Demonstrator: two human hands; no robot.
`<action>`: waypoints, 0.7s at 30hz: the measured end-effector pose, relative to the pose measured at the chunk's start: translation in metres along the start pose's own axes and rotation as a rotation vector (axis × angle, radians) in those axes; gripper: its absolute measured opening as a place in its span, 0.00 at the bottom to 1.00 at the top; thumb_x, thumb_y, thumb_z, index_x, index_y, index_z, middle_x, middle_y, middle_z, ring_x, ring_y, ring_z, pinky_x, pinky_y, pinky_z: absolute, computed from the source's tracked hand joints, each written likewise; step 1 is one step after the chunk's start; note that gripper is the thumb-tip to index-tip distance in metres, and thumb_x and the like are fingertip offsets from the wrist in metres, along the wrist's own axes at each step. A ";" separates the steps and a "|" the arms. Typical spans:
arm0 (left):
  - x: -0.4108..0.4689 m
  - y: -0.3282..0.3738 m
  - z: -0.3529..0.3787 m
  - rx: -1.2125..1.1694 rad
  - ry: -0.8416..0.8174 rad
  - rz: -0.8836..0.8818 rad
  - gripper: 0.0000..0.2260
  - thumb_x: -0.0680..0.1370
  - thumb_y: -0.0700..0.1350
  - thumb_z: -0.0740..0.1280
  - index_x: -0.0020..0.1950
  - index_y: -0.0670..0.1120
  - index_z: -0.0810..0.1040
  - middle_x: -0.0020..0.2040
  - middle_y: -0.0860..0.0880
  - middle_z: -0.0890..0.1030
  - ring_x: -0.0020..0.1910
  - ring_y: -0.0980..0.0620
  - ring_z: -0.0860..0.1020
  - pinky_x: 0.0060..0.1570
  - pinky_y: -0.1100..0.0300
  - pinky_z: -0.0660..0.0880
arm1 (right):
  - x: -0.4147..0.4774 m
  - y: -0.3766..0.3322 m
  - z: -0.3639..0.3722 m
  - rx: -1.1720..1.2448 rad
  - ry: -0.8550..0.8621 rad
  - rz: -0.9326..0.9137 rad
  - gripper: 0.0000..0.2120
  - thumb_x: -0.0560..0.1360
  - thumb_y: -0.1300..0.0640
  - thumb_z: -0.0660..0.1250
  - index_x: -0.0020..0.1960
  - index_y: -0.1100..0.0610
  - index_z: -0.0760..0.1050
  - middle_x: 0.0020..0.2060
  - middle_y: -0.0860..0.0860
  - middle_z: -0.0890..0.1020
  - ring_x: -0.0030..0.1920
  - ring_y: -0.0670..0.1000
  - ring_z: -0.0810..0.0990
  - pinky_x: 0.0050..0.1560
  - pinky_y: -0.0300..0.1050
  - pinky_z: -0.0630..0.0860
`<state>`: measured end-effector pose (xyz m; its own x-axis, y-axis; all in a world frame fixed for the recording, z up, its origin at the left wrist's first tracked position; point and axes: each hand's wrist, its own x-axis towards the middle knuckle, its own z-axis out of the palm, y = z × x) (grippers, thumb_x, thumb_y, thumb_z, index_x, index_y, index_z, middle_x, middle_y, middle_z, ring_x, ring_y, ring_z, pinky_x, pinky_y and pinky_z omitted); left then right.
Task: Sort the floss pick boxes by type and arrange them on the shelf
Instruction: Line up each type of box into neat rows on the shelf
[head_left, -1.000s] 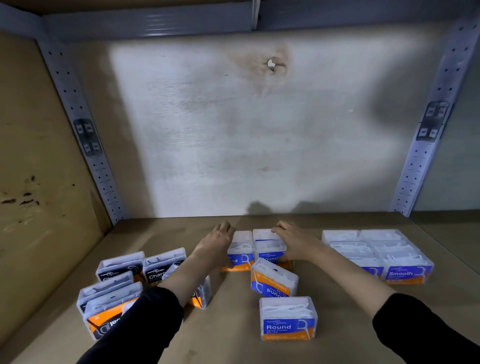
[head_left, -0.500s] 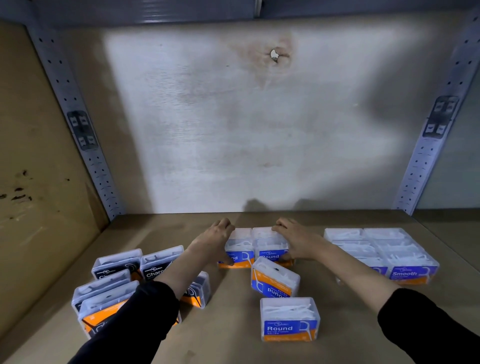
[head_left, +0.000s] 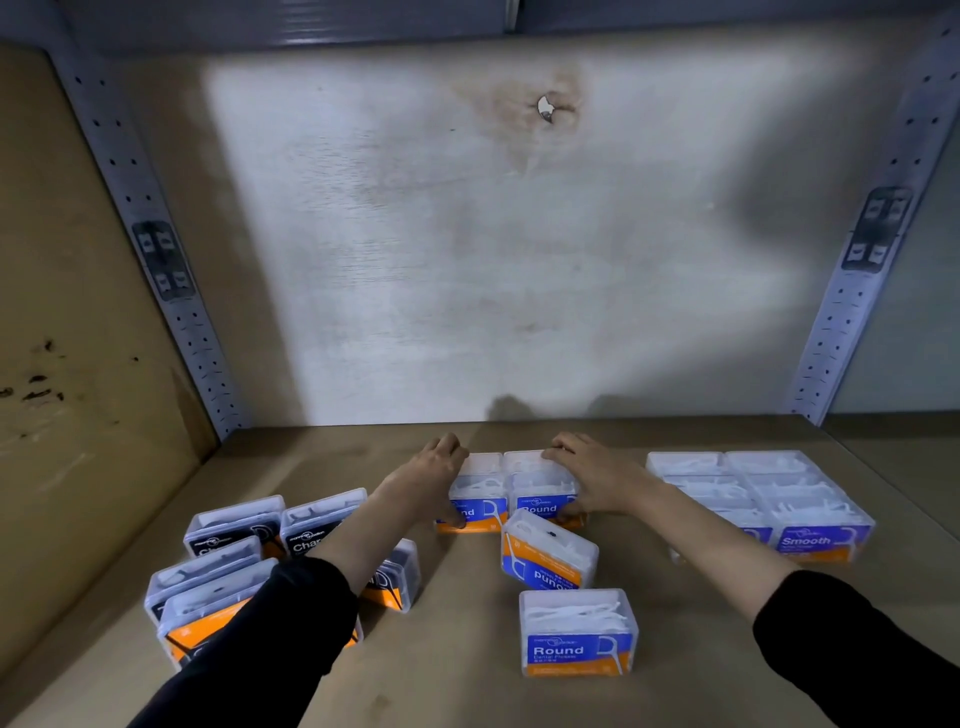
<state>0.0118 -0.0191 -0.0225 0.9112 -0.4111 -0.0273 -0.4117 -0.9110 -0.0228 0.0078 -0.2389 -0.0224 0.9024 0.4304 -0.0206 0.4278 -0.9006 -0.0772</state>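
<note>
I count four Round boxes: my left hand (head_left: 434, 475) and right hand (head_left: 597, 480) clamp the rear pair (head_left: 511, 493) between open palms; two more (head_left: 563, 597) sit nearer the shelf's front edge.

"Round" read on the box (head_left: 545, 506) under the right hand (head_left: 597, 480), and on two loose boxes nearer the wearer (head_left: 577, 634), one inverted (head_left: 548, 558). "Smooth" on the box (head_left: 823, 540) right of that hand; "Char…" cut off on a black box (head_left: 317, 525) left of the left hand (head_left: 434, 470).

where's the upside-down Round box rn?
Head view, centre shelf: the flipped Round box lies tilted just in front of the Round pair under both hands, behind the upright Round box.
</note>
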 end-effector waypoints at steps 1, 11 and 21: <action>0.000 0.000 -0.001 0.003 -0.011 -0.003 0.36 0.70 0.48 0.73 0.73 0.42 0.60 0.69 0.45 0.64 0.67 0.48 0.66 0.66 0.58 0.67 | 0.000 0.000 -0.001 0.002 -0.002 0.002 0.35 0.70 0.47 0.70 0.71 0.56 0.61 0.69 0.52 0.65 0.68 0.51 0.65 0.65 0.44 0.69; -0.005 0.009 -0.013 -0.025 -0.013 -0.032 0.28 0.73 0.43 0.71 0.70 0.42 0.65 0.69 0.44 0.67 0.66 0.47 0.69 0.63 0.56 0.70 | -0.013 -0.006 -0.011 0.025 0.065 0.053 0.19 0.74 0.53 0.67 0.63 0.58 0.72 0.62 0.52 0.73 0.60 0.50 0.73 0.51 0.38 0.70; -0.011 0.008 -0.009 -0.023 -0.002 -0.039 0.19 0.75 0.42 0.69 0.64 0.41 0.71 0.65 0.43 0.72 0.61 0.44 0.74 0.57 0.56 0.71 | -0.017 -0.011 -0.005 0.019 0.088 0.069 0.18 0.75 0.54 0.65 0.63 0.59 0.72 0.62 0.53 0.75 0.61 0.51 0.74 0.57 0.42 0.73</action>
<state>-0.0011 -0.0228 -0.0137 0.9264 -0.3755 -0.0290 -0.3757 -0.9267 -0.0007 -0.0117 -0.2364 -0.0159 0.9311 0.3596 0.0610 0.3641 -0.9263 -0.0972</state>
